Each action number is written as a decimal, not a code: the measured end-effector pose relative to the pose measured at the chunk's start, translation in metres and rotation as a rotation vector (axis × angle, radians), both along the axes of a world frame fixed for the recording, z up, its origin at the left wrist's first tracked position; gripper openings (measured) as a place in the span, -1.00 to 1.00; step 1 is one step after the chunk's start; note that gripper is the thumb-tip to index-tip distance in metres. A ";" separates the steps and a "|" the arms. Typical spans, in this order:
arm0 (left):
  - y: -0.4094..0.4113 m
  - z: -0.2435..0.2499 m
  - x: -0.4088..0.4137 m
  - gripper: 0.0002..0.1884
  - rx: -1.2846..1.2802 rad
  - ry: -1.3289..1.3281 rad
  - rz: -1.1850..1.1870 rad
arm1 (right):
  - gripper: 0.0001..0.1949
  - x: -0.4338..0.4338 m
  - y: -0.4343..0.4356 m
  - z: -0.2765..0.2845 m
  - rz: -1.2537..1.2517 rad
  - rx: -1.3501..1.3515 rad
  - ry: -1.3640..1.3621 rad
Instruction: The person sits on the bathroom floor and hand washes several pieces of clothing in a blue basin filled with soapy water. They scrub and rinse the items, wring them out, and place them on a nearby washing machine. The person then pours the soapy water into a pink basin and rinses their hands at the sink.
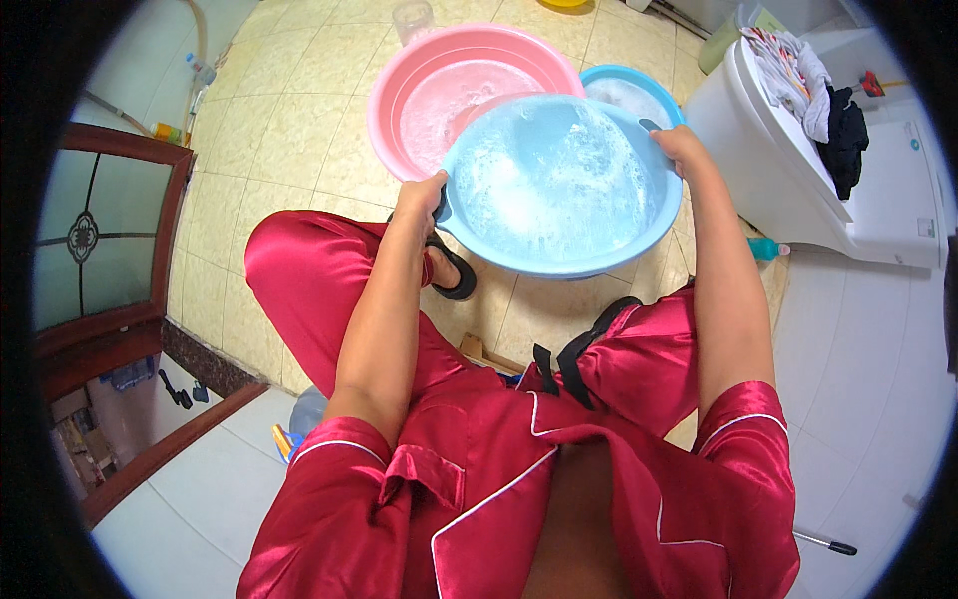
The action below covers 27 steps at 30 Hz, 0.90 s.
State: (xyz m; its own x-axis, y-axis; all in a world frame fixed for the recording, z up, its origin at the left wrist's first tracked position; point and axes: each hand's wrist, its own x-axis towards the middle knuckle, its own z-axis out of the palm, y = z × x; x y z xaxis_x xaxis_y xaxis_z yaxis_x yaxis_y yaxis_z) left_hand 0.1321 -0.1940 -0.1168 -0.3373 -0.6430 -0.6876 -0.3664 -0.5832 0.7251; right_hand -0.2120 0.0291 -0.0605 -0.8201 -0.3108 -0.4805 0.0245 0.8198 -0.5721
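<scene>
A large light-blue plastic basin (554,264) is held up in front of me by its two opposite sides. My left hand (423,196) grips the handle on its left edge, and my right hand (679,150) grips the right rim by the other handle. White suds and cloudy water show inside it. Its far edge overlaps a pink plastic basin (383,123) on the floor, which also holds foamy water. Whether liquid is passing between the two cannot be told. Behind the right side stands a smaller blue basin (668,96) with suds, partly hidden.
A white toilet (748,157) at right carries white patterned cloth (804,82) and black cloth (844,142). Beside its base lies a teal bottle (763,248). A clear plastic container (413,21) stands beyond the pink basin. A wood-framed glass door (168,224) is at left.
</scene>
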 end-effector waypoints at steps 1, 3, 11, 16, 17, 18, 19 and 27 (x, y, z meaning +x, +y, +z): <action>-0.002 -0.002 -0.001 -0.58 0.021 0.010 0.005 | -0.50 -0.002 0.000 0.000 0.010 0.012 -0.001; -0.004 -0.008 -0.001 -0.59 0.056 0.012 0.007 | -0.52 -0.001 0.002 0.004 0.027 -0.029 -0.032; -0.013 -0.029 0.000 -0.60 0.275 0.107 0.054 | -0.62 -0.004 0.008 0.003 0.108 -0.080 0.055; -0.014 -0.037 0.005 -0.57 0.328 0.084 0.009 | -0.60 0.010 0.000 0.025 0.172 -0.026 0.060; -0.014 -0.037 0.005 -0.57 0.332 0.068 -0.004 | -0.60 0.009 0.000 0.023 0.174 -0.019 0.074; -0.014 -0.037 0.005 -0.57 0.335 0.067 -0.006 | -0.60 0.009 0.000 0.020 0.177 -0.014 0.089; -0.014 -0.037 0.005 -0.57 0.338 0.065 -0.007 | -0.60 0.008 0.000 0.019 0.179 -0.009 0.104; -0.016 -0.030 0.008 -0.61 0.098 0.075 0.085 | -0.48 0.011 0.013 -0.010 0.062 -0.164 0.041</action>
State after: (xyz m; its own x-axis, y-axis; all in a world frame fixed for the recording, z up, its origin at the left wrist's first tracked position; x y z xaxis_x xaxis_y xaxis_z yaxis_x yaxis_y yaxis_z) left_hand 0.1399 -0.2098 -0.1467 -0.3379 -0.6020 -0.7235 -0.2595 -0.6793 0.6865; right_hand -0.2005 0.0423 -0.0700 -0.8150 -0.4326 -0.3855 -0.0494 0.7148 -0.6976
